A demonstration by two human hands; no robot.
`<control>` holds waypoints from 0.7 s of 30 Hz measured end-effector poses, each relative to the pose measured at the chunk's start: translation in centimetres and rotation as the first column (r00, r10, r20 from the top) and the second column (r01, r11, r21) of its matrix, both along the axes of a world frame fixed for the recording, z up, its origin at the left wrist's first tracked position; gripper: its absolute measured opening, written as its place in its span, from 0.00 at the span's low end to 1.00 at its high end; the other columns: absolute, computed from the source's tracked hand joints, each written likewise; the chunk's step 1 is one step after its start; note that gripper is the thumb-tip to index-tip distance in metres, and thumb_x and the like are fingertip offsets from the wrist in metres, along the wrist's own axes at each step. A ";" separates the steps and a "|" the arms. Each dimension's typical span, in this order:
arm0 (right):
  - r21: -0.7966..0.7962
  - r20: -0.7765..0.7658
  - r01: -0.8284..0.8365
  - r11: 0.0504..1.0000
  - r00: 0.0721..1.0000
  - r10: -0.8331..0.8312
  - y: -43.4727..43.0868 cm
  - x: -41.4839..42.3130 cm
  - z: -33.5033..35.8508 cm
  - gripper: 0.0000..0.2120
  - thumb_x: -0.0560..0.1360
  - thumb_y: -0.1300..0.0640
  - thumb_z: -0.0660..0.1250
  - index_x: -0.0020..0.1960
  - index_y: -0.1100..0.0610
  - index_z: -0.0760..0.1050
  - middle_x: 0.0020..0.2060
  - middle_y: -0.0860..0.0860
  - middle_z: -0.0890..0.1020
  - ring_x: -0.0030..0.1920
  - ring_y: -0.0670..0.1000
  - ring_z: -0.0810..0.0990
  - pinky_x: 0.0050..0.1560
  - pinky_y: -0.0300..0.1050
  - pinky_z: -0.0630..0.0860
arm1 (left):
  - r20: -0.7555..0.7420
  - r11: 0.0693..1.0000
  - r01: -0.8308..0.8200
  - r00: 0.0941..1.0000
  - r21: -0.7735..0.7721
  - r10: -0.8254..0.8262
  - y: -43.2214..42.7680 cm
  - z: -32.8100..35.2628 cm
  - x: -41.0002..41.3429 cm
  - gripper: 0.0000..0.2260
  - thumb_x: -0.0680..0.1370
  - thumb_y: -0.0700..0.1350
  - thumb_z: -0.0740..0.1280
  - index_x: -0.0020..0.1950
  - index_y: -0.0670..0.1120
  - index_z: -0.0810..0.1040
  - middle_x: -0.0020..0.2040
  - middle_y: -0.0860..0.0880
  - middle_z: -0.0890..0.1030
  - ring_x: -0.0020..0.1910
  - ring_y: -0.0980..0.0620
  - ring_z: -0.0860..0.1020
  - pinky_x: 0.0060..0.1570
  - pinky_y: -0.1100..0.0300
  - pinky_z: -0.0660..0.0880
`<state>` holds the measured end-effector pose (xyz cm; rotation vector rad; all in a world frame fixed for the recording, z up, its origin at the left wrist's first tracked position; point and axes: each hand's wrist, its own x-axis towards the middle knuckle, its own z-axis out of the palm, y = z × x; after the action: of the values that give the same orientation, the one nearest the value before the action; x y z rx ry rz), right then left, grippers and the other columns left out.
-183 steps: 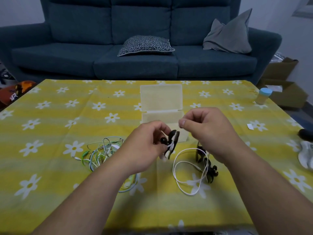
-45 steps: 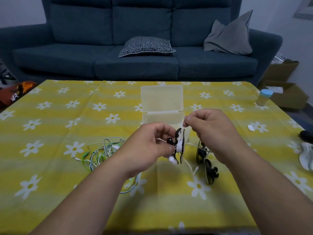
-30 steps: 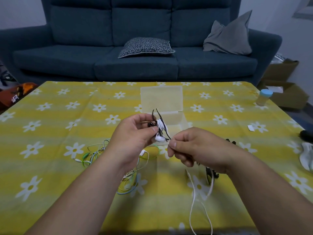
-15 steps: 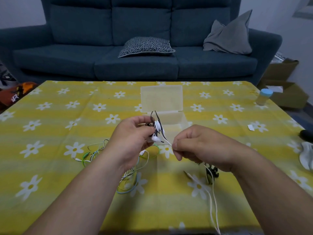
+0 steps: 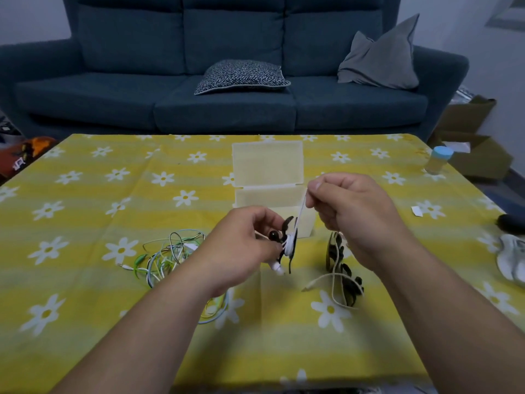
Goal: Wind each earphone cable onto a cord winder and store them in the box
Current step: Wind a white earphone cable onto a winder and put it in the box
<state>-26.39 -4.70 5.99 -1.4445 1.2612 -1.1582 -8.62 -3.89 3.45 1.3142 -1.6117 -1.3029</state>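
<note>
My left hand [image 5: 246, 251] pinches a black cord winder [image 5: 289, 245] with several turns of white earphone cable wound on it; a white earbud hangs below it. My right hand [image 5: 352, 214] pinches the white cable [image 5: 301, 209] up and to the right of the winder, holding it taut. The cable's loose end [image 5: 326, 280] trails on the table under my right wrist. Spare black winders [image 5: 345, 273] lie there too. The open translucent box [image 5: 272, 191] stands just behind my hands. A tangle of green and white earphones [image 5: 167, 251] lies to the left.
A yellow daisy tablecloth [image 5: 113, 194] covers the table. A small bottle with a blue cap [image 5: 439, 160] stands at the far right; a white object [image 5: 511, 260] and a dark one [image 5: 511, 223] lie at the right edge. A blue sofa [image 5: 227, 81] is behind.
My right hand has risen from low beside the winder to above and right of it, carrying the cable round. My left hand with the winder has dropped slightly. Less loose cable trails.
</note>
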 end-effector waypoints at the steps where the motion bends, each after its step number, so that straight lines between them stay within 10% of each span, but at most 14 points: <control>1: -0.020 -0.040 0.034 0.999 0.999 -0.035 -0.1 -0.1 -0.2 0.17 0.80 0.57 0.63 0.32 0.57 0.76 0.24 0.45 0.64 0.28 0.48 0.60 0.31 0.43 0.56 | -0.033 0.999 0.032 0.999 0.014 -0.031 0.1 0.1 -0.1 0.12 0.73 0.27 0.67 0.49 0.41 0.80 0.39 0.47 0.80 0.31 0.49 0.80 0.40 0.56 0.76; 10: 0.141 -0.233 0.120 0.983 0.969 -0.084 -0.9 -0.1 -2.0 0.16 0.78 0.55 0.66 0.32 0.56 0.77 0.26 0.49 0.65 0.27 0.50 0.60 0.32 0.43 0.56 | -0.361 0.986 0.148 0.926 0.082 -0.109 0.3 0.6 0.1 0.13 0.67 0.34 0.68 0.50 0.42 0.81 0.44 0.41 0.81 0.37 0.49 0.79 0.35 0.63 0.76; 21: 0.357 -0.229 -0.258 0.898 0.908 0.352 0.4 0.9 -2.1 0.13 0.81 0.56 0.63 0.41 0.57 0.81 0.26 0.45 0.67 0.26 0.46 0.62 0.27 0.36 0.61 | -0.396 0.949 -0.257 0.864 0.184 0.311 -0.8 1.0 0.9 0.09 0.76 0.30 0.65 0.47 0.43 0.80 0.39 0.45 0.83 0.34 0.48 0.78 0.37 0.59 0.75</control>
<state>-25.52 -4.27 3.92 -1.5308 1.2853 -0.5126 -7.70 -4.72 4.46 1.1859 -1.0097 -1.4011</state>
